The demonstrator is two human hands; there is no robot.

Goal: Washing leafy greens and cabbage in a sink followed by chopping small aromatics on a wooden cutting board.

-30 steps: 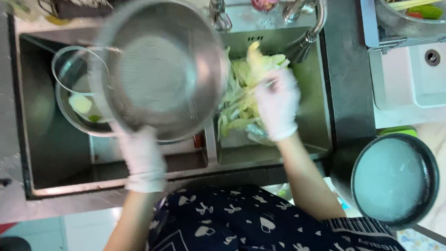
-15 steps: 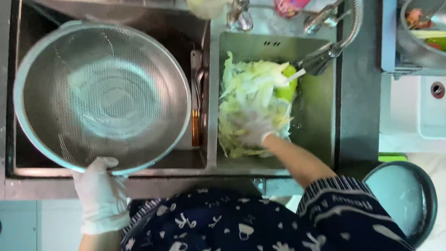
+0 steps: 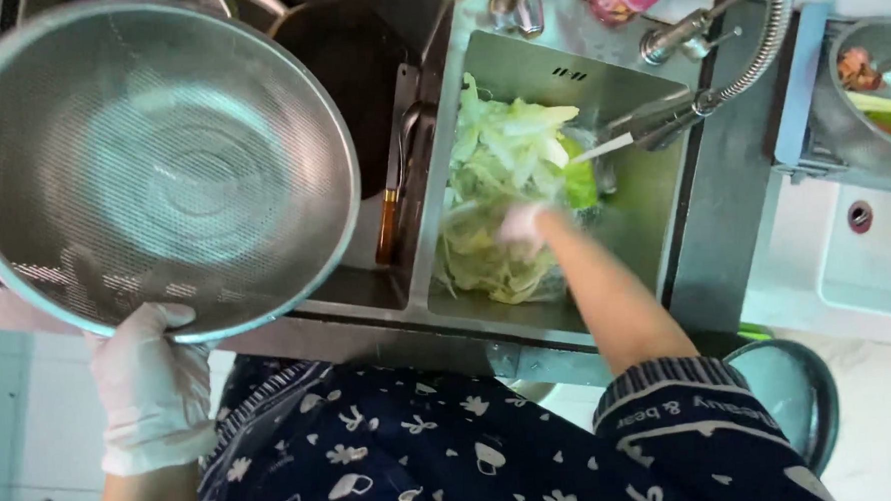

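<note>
Large steel mesh colander (image 3: 151, 163) gripped at its near rim by the gloved left hand (image 3: 151, 379), held over the left sink basin (image 3: 367, 284), gloved right hand (image 3: 525, 225) blurred among cabbage leaves (image 3: 507, 178) in the right basin, finger state not discernible, water streaming from the faucet sprayer (image 3: 660, 121)

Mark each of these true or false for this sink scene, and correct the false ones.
1. The left hand holds a metal mesh colander by its rim. True.
2. The colander is full of leaves. False: it is empty; the cabbage leaves lie in the right sink basin.
3. The right hand is down in the cabbage leaves. True.
4. Both hands are bare. False: the left hand wears a white glove, and the right hand, though blurred, looks white-gloved too.
5. The pull-out faucet runs a thin stream of water toward the leaves. True.
6. A knife with a wooden handle lies in the right basin among the leaves. False: it lies on the left side of the divider.
</note>
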